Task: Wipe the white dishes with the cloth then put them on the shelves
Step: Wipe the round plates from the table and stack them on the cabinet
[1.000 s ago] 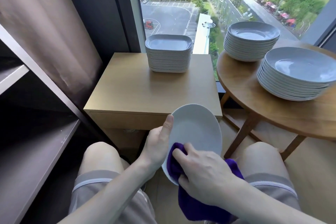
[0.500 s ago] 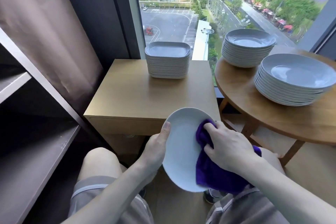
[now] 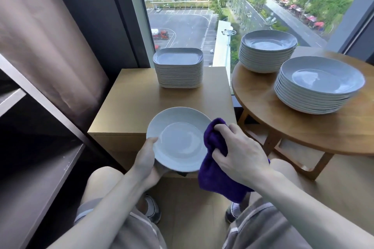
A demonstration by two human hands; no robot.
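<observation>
A round white plate (image 3: pixel 178 139) faces up over my knees, in front of the wooden cabinet. My left hand (image 3: pixel 146 157) grips its lower left rim, thumb on top and fingers underneath. My right hand (image 3: pixel 238 151) holds a bunched purple cloth (image 3: pixel 214 170) against the plate's right rim, and the cloth hangs down below my hand. The dark shelves (image 3: pixel 40 178) stand open at my left.
A stack of rectangular white dishes (image 3: pixel 178 68) sits at the back of the wooden cabinet (image 3: pixel 131 103). Two stacks of round plates (image 3: pixel 267 50) (image 3: pixel 317 85) stand on the round wooden table (image 3: pixel 303 127) at the right. A big window lies behind, a curtain at upper left.
The plate has tipped from nearly upright to face up and level. My right hand with the cloth has slid off the plate's face to its right rim.
</observation>
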